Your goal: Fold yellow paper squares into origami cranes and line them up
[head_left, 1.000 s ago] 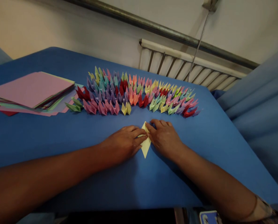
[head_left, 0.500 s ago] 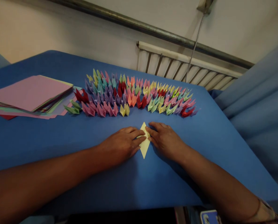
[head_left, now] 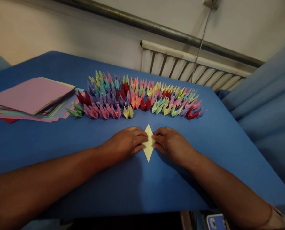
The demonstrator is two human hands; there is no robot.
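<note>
A pale yellow sheet of origami paper [head_left: 149, 150], folded into a narrow diamond, lies on the blue table with one point toward me and one away. My left hand [head_left: 128, 140] holds its left corner, thumb and fingers closed on the edge. At the opposite corner my right hand [head_left: 170, 142] pinches the right edge in the same way. The fingertips cover both side corners. The diamond's middle and its two long points show.
Behind the hands stand several rows of folded paper cranes [head_left: 113, 95] in many colours. To the left lies a stack of coloured paper [head_left: 34, 95]. A blue curtain [head_left: 272, 105] hangs at the right, and a radiator [head_left: 181, 64] is behind the blue table [head_left: 104, 191].
My fingers have drawn outward from the middle of the yellow paper to its side corners, so more of its centre shows. The view has shifted slightly.
</note>
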